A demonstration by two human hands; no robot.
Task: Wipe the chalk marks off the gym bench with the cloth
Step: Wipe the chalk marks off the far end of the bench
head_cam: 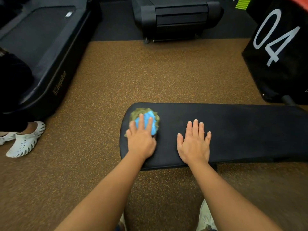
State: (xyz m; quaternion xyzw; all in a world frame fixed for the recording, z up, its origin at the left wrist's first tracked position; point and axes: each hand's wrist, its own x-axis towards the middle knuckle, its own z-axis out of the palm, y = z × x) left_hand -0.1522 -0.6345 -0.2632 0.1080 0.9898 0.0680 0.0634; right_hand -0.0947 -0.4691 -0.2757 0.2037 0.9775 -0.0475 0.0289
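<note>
Gym bench (233, 130): black padded top that runs left to right. Its rounded left end is in view and its right end passes out of frame.

Cloth (146, 118): a bunched blue and olive-green wad lying on the bench's left end, close to the far edge.

Left hand (141, 140): laid on top of the cloth with fingers straight and spread, pressing it to the pad rather than clenching it.

Right hand (194, 144): palm flat on the bare pad with fingers extended, holding nothing. It sits well right of the cloth, by the near edge.

Surroundings:
- A speckled brown rubber floor (133, 72) lies open beyond the bench's far edge and off its left end.
- A black treadmill (41, 47) angles along the far left.
- A second treadmill (175, 17) stands far centre.
- A black box marked "04" (280, 47) crowds the far right, just beyond the bench.
- Another person's white clogs (25, 140) stand on the floor at left, beside the near treadmill.
</note>
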